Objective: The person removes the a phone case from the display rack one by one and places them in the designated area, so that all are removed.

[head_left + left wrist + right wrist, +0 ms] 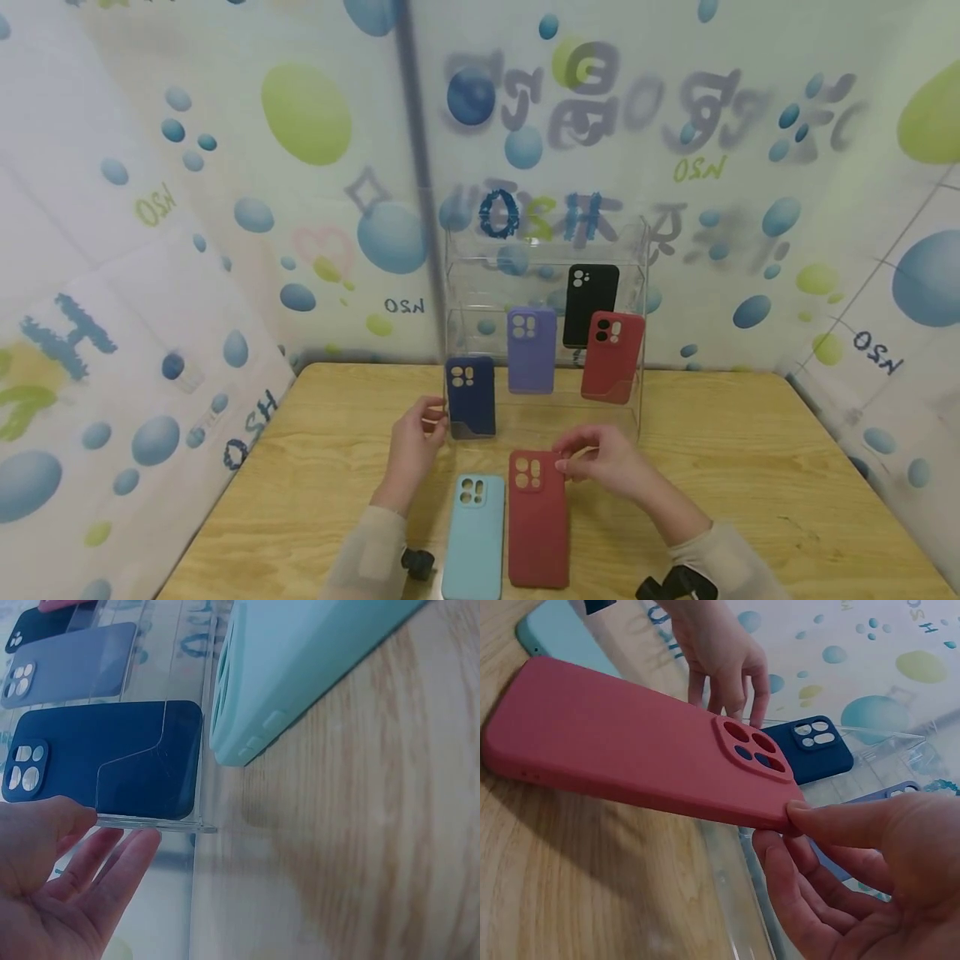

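My right hand pinches the top right corner of a red phone case between thumb and fingers. In the right wrist view the case tilts over the table, its camera cutouts towards the stand. My left hand holds the left side edge of a clear tiered display stand, beside a navy phone case in its lowest tier. In the left wrist view the thumb lies by the navy case and the fingers are along the stand's side. A light blue phone case lies left of the red one.
Higher on the stand are a purple phone case, another red phone case and a black phone case. The stand is at the back of the wooden table, before a patterned curtain.
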Available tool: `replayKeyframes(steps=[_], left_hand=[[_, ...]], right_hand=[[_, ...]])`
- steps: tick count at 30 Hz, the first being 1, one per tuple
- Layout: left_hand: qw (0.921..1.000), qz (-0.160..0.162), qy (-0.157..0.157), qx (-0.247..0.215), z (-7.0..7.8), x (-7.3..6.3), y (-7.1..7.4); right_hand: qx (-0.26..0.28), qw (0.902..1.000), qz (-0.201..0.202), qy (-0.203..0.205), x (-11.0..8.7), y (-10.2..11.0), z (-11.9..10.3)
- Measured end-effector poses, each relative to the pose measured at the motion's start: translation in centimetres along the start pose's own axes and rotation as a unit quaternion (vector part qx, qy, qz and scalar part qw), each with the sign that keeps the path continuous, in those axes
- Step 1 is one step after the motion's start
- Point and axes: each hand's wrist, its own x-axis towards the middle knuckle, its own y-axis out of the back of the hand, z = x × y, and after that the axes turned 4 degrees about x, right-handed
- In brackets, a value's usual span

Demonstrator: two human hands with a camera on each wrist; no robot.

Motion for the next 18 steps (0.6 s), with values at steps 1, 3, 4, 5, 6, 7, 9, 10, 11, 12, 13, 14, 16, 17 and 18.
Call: replayKeyframes(steps=[1,3,4,5,6,7,9,10,11,12,13,14,16,17,18], left_hand=[[1.0000,0.000,0.001,0.000,0.0,0.0,0.0],[1.0000,-0.001,0.001,0.001,-0.1,0.0,0.0],[1.0000,-0.001,0.001,0.001,-0.1,0.0,0.0],[1.0000,-0.001,0.001,0.002,-0.1,0.0,0.0],[1.0000,-0.001,0.002,0.002,-0.1,0.0,-0.1],[1.0000,0.000,0.001,0.002,-0.2,0.0,-0.1],[1.0000,0.000,0.002,0.001,-0.2,0.0,-0.1],[1.0000,0.000,0.002,0.001,-0.2,0.0,-0.1],[1.0000,0.001,0.002,0.001,-0.2,0.0,-0.1],[1.0000,0.001,0.002,0.000,-0.2,-0.1,-0.1],[1.0000,0.000,0.003,-0.001,-0.2,-0.1,-0.1],[1.0000,0.000,0.003,-0.002,-0.2,-0.1,-0.1],[1.0000,0.002,0.003,-0.003,-0.1,-0.1,0.0],[1.0000,0.002,0.002,-0.003,-0.1,-0.1,0.0],[1.0000,0.003,0.003,-0.004,-0.1,-0.1,0.0]], right_hand=[[0.002,1.0000,-0.003,-0.003,0.0,-0.1,0.2],[0.006,0.9999,-0.002,-0.009,0.0,-0.2,0.5],[0.005,0.9999,0.002,-0.013,0.0,-0.3,0.7],[0.003,0.9999,0.005,-0.014,0.1,-0.4,0.9],[-0.001,0.9999,0.009,-0.012,0.1,-0.6,1.1],[-0.007,0.9999,0.012,-0.009,0.1,-0.7,1.3],[-0.024,0.9995,0.022,-0.005,0.0,-1.0,1.8],[-0.034,0.9990,0.028,-0.005,0.0,-1.2,1.9],[-0.043,0.9985,0.033,-0.003,0.0,-1.3,2.1],[-0.050,0.9980,0.039,-0.005,0.0,-1.4,2.2],[-0.055,0.9975,0.043,-0.006,0.1,-1.6,2.3],[-0.059,0.9971,0.047,-0.007,0.1,-1.7,2.4],[-0.070,0.9961,0.053,-0.006,0.1,-2.0,2.6],[-0.075,0.9957,0.054,-0.006,0.1,-2.1,2.7],[-0.079,0.9954,0.054,-0.007,0.2,-2.2,2.7]])
